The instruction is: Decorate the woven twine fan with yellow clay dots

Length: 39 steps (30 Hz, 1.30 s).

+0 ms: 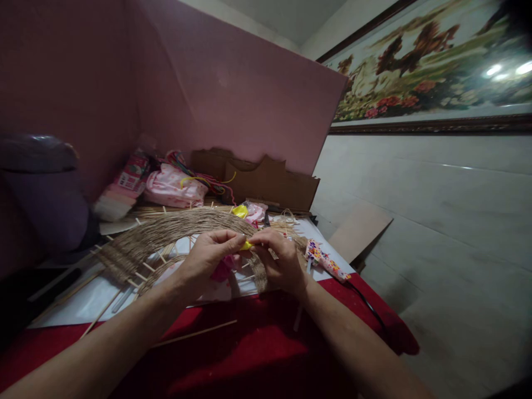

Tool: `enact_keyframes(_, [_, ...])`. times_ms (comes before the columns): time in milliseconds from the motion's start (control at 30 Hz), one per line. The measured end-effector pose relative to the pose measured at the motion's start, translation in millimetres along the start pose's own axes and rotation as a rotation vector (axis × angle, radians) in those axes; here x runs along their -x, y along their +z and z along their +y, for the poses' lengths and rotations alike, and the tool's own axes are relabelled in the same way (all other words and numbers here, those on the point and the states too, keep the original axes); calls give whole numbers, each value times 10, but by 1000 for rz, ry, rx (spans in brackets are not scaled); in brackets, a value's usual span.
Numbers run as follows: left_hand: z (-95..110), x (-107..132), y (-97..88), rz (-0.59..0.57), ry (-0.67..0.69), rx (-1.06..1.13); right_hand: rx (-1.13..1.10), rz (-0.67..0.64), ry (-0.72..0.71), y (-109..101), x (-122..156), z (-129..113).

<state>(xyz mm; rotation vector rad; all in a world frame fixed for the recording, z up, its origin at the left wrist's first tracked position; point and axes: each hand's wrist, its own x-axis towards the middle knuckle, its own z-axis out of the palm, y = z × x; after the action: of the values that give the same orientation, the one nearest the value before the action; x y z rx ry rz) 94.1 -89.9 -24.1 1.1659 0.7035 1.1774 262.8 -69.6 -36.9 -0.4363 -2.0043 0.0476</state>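
Both hands meet over the middle of the table, fingers closed on a small yellow piece [247,245], its material too small to make out. My left hand [214,252] pinches it between thumb and fingers from the left. From the right, my right hand [280,257] grips it with bent fingers. Beneath and behind them lies an arched weaving of brown twine [166,230] on thin wooden sticks. Something bright pink [224,269] shows under my left hand, partly hidden. Right of my right hand lies a floral-patterned tool [326,260] with a black cord, perhaps a glue gun.
A red cloth [233,354] covers the table, with a white sheet [70,307] over it. Behind the weaving are a pink bundle [177,185], torn cardboard [270,180] and a yellow item [240,211] near clear plastic. A purple container [47,205] stands left.
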Motion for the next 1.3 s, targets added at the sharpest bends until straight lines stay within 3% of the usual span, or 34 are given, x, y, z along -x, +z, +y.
enact_keyframes(400, [58, 18, 34, 58, 75, -144, -20, -1, 59, 13, 10, 4])
enact_keyframes(733, [51, 2, 34, 58, 21, -154, 27, -76, 12, 38, 24, -2])
enact_keyframes(833, [60, 3, 41, 67, 17, -119, 65, -18, 67, 56, 47, 33])
enact_keyframes(900, [61, 4, 37, 77, 34, -88, 70, 90, 188, 56, 50, 84])
enact_keyframes(1067, [50, 2, 11, 82, 58, -28, -343, 343, 541, 45, 2, 227])
enact_keyframes(1200, [47, -3, 18, 77, 28, 4, -677, 305, 656, 44, -46, 255])
enact_keyframes(1300, [46, 0, 19, 75, 30, 5, -784, 262, 670, 36, -54, 254])
